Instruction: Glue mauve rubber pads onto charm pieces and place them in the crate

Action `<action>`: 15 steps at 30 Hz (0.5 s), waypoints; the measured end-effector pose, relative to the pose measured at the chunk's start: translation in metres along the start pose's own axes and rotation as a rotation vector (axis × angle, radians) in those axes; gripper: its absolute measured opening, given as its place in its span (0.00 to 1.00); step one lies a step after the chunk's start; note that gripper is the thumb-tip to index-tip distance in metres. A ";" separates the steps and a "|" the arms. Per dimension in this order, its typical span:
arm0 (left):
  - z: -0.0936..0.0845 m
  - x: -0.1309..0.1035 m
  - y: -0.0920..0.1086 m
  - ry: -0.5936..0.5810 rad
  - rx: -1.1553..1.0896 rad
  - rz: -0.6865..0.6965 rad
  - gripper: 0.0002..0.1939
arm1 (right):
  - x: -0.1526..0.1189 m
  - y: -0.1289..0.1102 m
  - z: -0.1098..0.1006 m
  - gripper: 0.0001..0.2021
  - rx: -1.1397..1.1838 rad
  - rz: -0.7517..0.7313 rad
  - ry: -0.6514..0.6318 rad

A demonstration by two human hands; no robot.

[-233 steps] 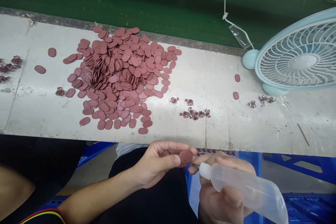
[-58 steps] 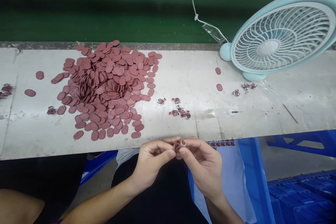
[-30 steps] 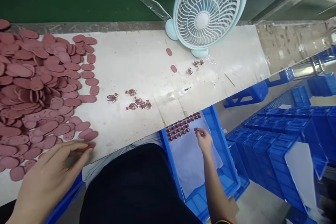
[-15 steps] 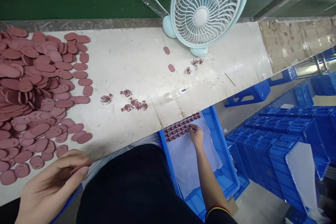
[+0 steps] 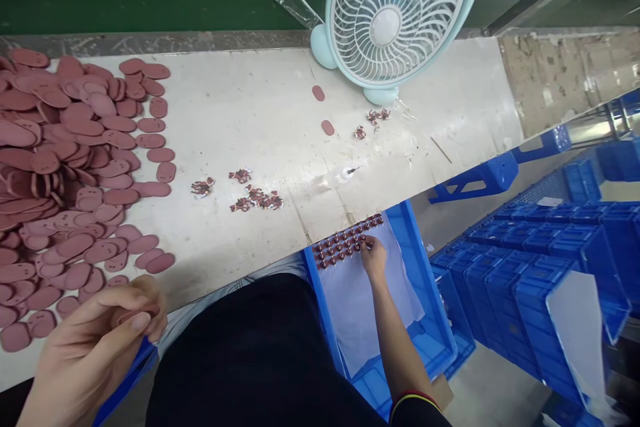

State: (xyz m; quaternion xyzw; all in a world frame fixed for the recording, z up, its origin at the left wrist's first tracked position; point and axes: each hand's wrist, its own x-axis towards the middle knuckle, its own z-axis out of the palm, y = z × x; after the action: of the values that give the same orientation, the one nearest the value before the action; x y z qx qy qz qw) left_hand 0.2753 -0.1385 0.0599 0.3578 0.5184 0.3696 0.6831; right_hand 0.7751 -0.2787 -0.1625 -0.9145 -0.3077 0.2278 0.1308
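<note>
My left hand is closed around a reddish oval piece, mostly covered by the fingers, at the table's front edge. Beside it spreads a large pile of reddish oval pieces. My right hand reaches into a blue crate, its fingers pinched on a small brown figure at the end of a row. Rows of small brown figures stand on a white sheet in that crate. Several more small figures lie on the white table.
A light blue fan stands at the table's back. Near it lie two oval pieces and a few small figures. A small bottle with a dark tip lies mid-table. Stacked blue crates fill the right side.
The fingers of my left hand have curled further around the oval piece, hiding more of it. My right hand stays at the row's end, almost unmoved. The view has shifted slightly.
</note>
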 end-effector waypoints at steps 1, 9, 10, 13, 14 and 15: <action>0.000 0.000 0.000 0.009 -0.014 -0.003 0.06 | 0.000 -0.001 0.000 0.15 0.006 0.000 0.001; -0.011 0.000 -0.005 0.200 -0.119 -0.140 0.11 | -0.006 -0.038 -0.030 0.13 0.142 0.000 0.152; -0.014 0.000 -0.005 0.235 -0.125 -0.173 0.13 | -0.008 -0.049 -0.039 0.14 0.177 -0.010 0.203; -0.018 -0.002 -0.002 0.251 -0.151 -0.263 0.15 | -0.019 -0.092 -0.068 0.17 0.315 -0.083 0.329; -0.017 -0.003 -0.001 0.236 -0.160 -0.282 0.14 | -0.024 -0.109 -0.076 0.18 0.366 -0.120 0.343; -0.015 -0.004 0.000 0.219 -0.168 -0.290 0.13 | -0.028 -0.127 -0.083 0.19 0.416 -0.162 0.339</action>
State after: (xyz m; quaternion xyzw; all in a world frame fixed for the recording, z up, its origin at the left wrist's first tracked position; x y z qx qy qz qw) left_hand 0.2597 -0.1401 0.0585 0.1787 0.6030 0.3462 0.6961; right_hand 0.7324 -0.2055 -0.0332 -0.8655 -0.3002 0.1188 0.3831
